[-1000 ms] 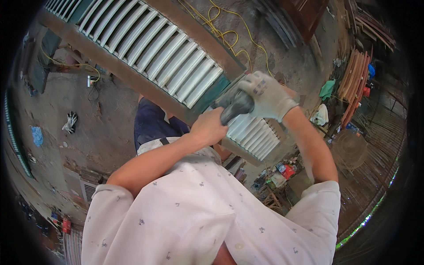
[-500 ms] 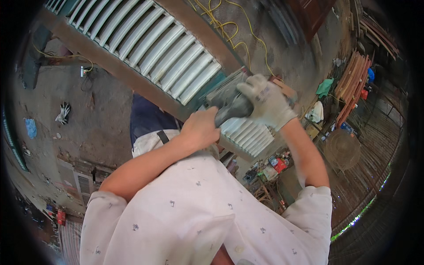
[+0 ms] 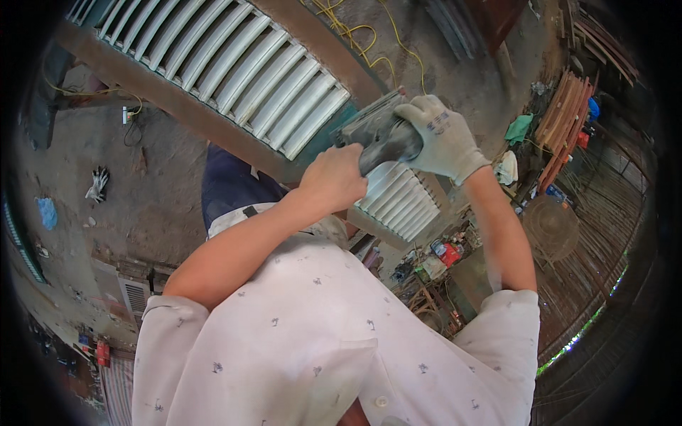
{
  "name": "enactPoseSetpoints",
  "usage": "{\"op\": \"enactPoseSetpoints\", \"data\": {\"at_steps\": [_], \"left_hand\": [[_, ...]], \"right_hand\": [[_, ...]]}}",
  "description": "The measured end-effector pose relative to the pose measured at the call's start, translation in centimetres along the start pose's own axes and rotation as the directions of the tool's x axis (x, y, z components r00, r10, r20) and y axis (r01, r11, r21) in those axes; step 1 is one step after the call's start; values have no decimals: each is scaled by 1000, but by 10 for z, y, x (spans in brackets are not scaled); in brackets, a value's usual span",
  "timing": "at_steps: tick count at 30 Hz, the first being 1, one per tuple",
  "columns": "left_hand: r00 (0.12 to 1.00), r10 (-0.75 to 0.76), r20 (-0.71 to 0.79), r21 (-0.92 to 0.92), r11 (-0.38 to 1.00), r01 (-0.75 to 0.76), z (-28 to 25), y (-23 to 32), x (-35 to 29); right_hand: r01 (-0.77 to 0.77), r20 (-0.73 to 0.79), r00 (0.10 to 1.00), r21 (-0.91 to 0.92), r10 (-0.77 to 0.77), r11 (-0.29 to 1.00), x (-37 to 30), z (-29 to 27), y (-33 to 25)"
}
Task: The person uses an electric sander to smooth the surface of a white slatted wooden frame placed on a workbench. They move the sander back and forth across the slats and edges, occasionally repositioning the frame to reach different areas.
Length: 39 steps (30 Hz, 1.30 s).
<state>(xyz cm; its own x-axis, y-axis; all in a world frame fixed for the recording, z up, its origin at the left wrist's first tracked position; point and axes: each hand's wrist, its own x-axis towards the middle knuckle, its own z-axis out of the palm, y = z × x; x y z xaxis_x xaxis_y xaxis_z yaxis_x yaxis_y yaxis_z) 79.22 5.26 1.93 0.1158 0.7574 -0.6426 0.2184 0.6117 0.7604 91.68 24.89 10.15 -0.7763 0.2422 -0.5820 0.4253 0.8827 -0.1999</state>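
Observation:
A dusty dark power sander (image 3: 387, 144) lies on the solid cross rail of a louvred wooden shutter (image 3: 284, 167), its flat rectangular base toward the far side. Bare fingers of my left hand (image 3: 334, 176) are wrapped round the sander's rear handle. My right hand (image 3: 442, 138), in a pale work glove, is closed over its other end. Pale slats (image 3: 241, 67) fill the long panel on the left; a shorter slatted panel (image 3: 399, 202) continues below my right hand. The rail under the sander shows greenish old paint, and the frame's side boards are brown.
A yellow cord (image 3: 364, 34) is tangled on the floor beyond the shutter. Stacked wood strips (image 3: 565, 131) and a round woven item (image 3: 550, 228) lie to the right. On the floor at left are a work glove (image 3: 98, 184) and a blue plastic bag (image 3: 47, 212).
Both hands and the sander have shifted away from me and to the right along the rail. My view has also moved slightly; both grips stay the same.

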Motion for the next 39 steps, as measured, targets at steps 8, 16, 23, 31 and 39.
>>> {"op": "enactPoseSetpoints", "data": {"at_steps": [8,16,23,31,39], "left_hand": [[1000,-21,0,17,1000,21,-8,-21,-38],[996,-11,-91,20,1000,13,0,-18,-24],[991,-38,-132,-33,999,34,1,4,-3],[983,-25,-184,-72,997,11,22,-24,-30],[981,-59,-183,-71,996,47,20,-26,-38]], "right_hand": [[10,13,1000,3,-10,1000,-4,17,-34],[66,-64,996,-22,-67,998,0,15,-13],[41,-56,997,-67,-45,997,16,-6,0],[132,-22,991,-85,-134,988,15,-2,-26],[119,6,993,-97,-119,988,16,1,-36]]}}
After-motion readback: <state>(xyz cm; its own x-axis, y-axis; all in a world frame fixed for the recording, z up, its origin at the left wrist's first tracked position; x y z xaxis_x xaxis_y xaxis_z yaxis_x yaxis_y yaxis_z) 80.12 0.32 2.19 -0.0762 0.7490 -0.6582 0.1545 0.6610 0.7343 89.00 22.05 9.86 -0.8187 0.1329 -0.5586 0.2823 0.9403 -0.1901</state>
